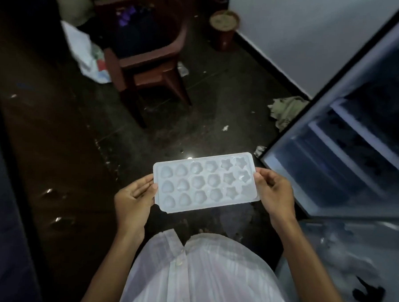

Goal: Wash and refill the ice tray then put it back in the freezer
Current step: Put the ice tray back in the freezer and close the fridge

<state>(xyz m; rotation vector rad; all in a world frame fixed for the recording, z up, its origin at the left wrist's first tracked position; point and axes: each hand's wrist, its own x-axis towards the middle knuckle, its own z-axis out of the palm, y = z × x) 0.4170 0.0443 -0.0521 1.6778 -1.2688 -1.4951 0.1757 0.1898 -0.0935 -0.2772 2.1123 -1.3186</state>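
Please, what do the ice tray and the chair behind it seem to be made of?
The ice tray is likely thin translucent plastic, whitish and glossy; light glints on its rim and the moulded cups look semi-clear. The chair is probably moulded plastic, reddish-brown, smooth and slightly shiny on the armrest; wood cannot be ruled out in this dim view.

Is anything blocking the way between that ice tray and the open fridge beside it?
Nothing visible does. The left hand and right hand hold the tray by its short ends, and the fridge door stands open just to the right, with only air between. The fridge's inside is too blurred to judge.
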